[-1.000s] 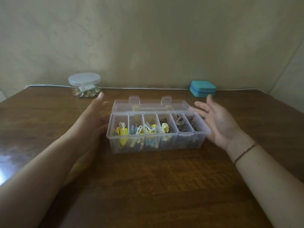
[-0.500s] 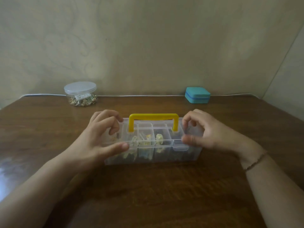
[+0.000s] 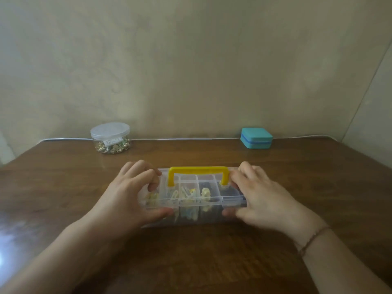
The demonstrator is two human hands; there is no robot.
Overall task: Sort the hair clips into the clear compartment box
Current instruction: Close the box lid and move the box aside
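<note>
Hidden ends, blurred clips

The left hand [image 3: 129,196] and right hand [image 3: 263,197] cover both ends of the box [image 3: 192,217], hiding the outer compartments. The clips [image 3: 186,193] inside blur together, shapes unclear. Both forearms run off the bottom edge. The jar's [image 3: 110,137] contents are too small to tell.

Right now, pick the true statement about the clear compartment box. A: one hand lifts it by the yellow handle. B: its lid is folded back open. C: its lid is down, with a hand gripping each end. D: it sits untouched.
C: the lid of the clear compartment box lies down under the yellow handle, while the left hand and right hand grip its ends.
</note>
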